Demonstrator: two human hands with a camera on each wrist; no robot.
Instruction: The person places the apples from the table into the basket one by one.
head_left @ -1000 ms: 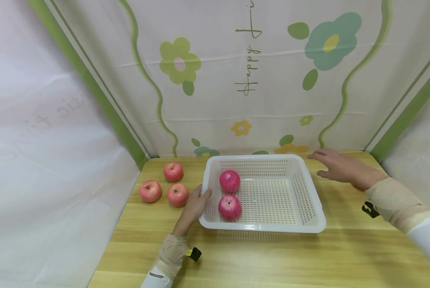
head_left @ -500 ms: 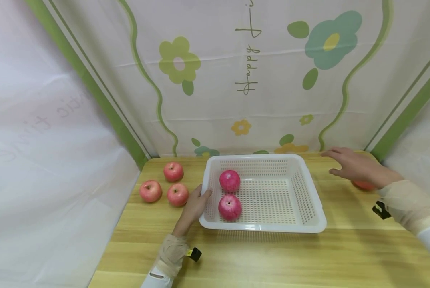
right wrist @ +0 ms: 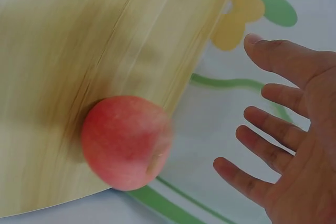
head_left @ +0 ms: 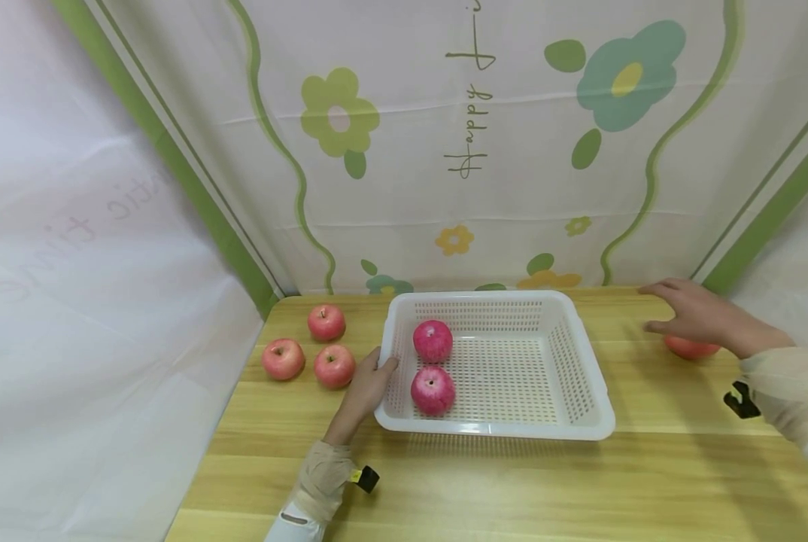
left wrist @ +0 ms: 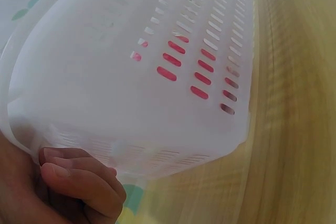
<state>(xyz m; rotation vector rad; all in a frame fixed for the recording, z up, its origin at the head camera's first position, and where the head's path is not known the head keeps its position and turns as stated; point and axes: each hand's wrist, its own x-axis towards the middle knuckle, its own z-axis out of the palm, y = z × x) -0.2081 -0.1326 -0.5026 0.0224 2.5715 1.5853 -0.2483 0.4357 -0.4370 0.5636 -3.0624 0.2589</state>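
The pale wooden bench (head_left: 512, 489) is carrying a white, perforated plastic basket (head_left: 492, 429), whose left rim the left hand (head_left: 366, 385) is gripping. The right hand (head_left: 702, 312) is hovering, fingers spread and holding nothing, near a round red apple (right wrist: 126, 142) lying by the far right corner. Apparently it is lining up a grasp, calling for lowered, curling fingers.

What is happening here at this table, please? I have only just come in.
A person is working with both bare hands at a wood-grain table. The left hand grips the left rim of a white basket, where two deep-pink fruits lie toward the left side. The right hand, fingers apart, is near a single apple on the right but not touching it. Three other apples sit on the table, left of the basket.
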